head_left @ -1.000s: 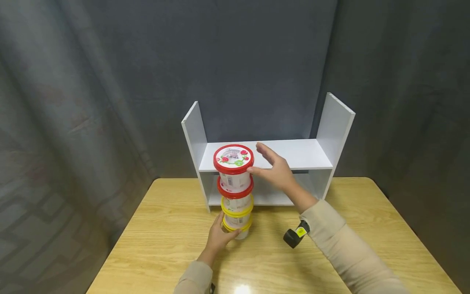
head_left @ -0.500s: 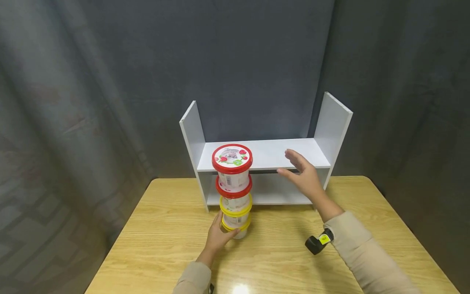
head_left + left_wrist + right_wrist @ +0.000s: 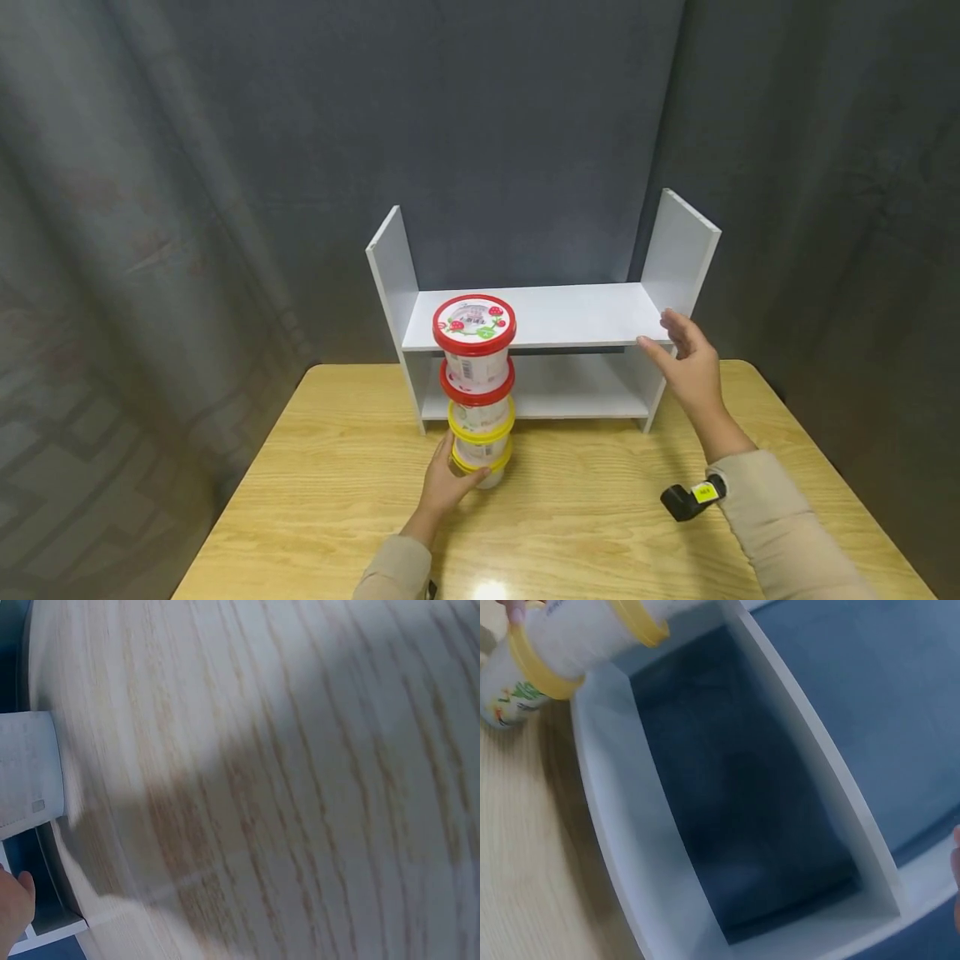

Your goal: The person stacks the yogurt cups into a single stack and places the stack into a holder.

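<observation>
A tall stack of lidded white tubs stands on the wooden table. Two upper tubs carry red lids; the top one [image 3: 475,325] has a strawberry print. Below them are two with yellow lids, the upper yellow-lidded tub [image 3: 482,418] and the bottom tub [image 3: 491,479]. Low on the stack, my left hand [image 3: 444,483] grips the bottom tub around its yellow lid, thumb toward me. In the right wrist view, a left fingertip [image 3: 514,611] touches a yellow lid [image 3: 536,664]. My right hand [image 3: 690,367], holding nothing, hovers before the shelf's right side, fingers loosely bent, thumb apart.
Behind the stack stands a white two-tier shelf [image 3: 577,317] with upright side panels. The wooden table [image 3: 360,433] stretches out on both sides. Dark grey curtains [image 3: 525,142] hang behind and beside it. A black wrist camera [image 3: 682,502] juts from my right sleeve.
My right hand has moved from the top tub's lid rightward to the shelf's right side. The stack and my left hand have stayed in place.
</observation>
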